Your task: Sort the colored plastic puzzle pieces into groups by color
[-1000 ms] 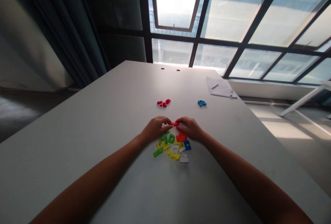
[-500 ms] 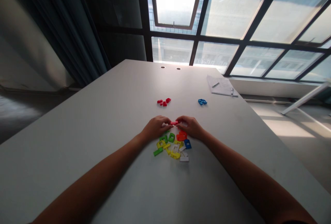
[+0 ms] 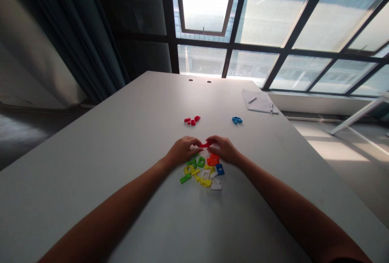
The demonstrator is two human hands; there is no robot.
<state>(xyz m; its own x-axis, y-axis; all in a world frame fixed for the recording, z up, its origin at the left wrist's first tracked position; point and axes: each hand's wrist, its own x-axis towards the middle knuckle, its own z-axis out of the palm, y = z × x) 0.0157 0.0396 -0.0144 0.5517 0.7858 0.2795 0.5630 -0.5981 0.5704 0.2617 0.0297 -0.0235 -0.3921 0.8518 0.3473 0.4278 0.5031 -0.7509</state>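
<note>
My left hand [image 3: 182, 151] and my right hand [image 3: 223, 150] meet just above the table, their fingertips pinching a small red plastic puzzle piece [image 3: 205, 145] from both sides. Right below my hands lies a loose pile of flat plastic pieces [image 3: 202, 172] in green, yellow, orange-red, blue and white. Some have square holes. Farther ahead, a small group of red pieces [image 3: 192, 120] lies to the left, and a blue group [image 3: 237, 120] lies to the right.
The pieces lie on a large pale grey table [image 3: 121, 133] with cable holes [image 3: 199, 80] near its far edge. Papers [image 3: 257, 101] with a pen [image 3: 271, 108] lie at the far right. Large windows stand beyond, and a white stand [image 3: 358, 113] sits on the floor at the right.
Both hands stay together on the red piece, with no clear shift in their grip. The view has shifted only slightly, and the pile looks unchanged.
</note>
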